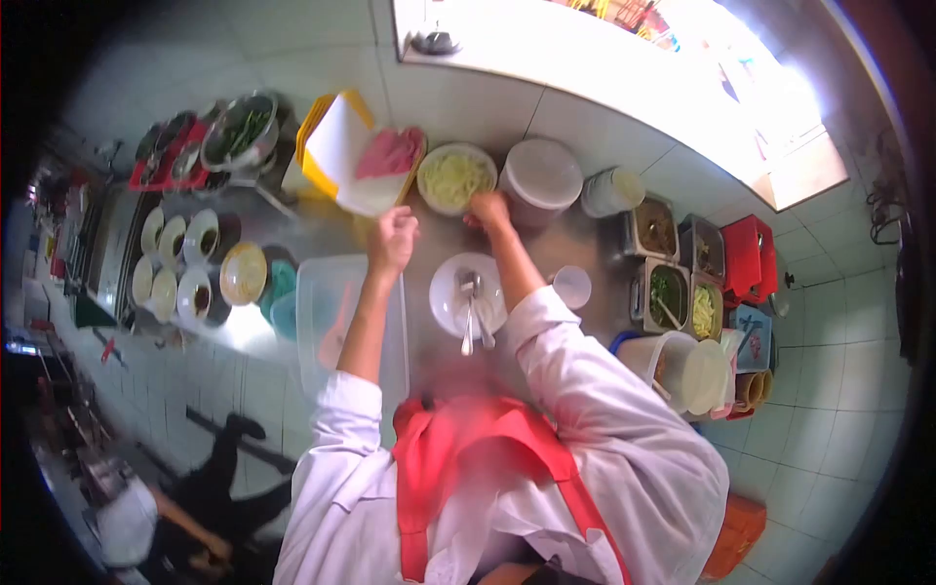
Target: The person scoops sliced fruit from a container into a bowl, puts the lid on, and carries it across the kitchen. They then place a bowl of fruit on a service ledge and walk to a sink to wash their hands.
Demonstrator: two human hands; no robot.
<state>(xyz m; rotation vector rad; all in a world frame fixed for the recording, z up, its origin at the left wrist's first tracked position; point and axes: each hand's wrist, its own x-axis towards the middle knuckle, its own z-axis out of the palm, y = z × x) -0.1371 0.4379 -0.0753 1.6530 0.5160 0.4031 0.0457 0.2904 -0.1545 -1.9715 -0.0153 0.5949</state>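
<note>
My left hand (394, 239) is raised over the steel counter (424, 249), its fingers curled together near the front of a box with yellow edges (343, 191); what it holds, if anything, is too small to make out. At the right rim of a bowl of pale shredded food (455, 177) is my right hand (488, 212), its fingers bent and partly hidden. Pink material (390, 153) lies at the box's right side. Between my forearms a white plate (448, 310) bears metal utensils (471, 292).
A lidded tub (542, 175) stands right of the bowl, with metal food trays (652, 227) farther right. Small bowls (202, 235) and a translucent container (310, 292) are on the left. Another person (132, 522) is at the lower left.
</note>
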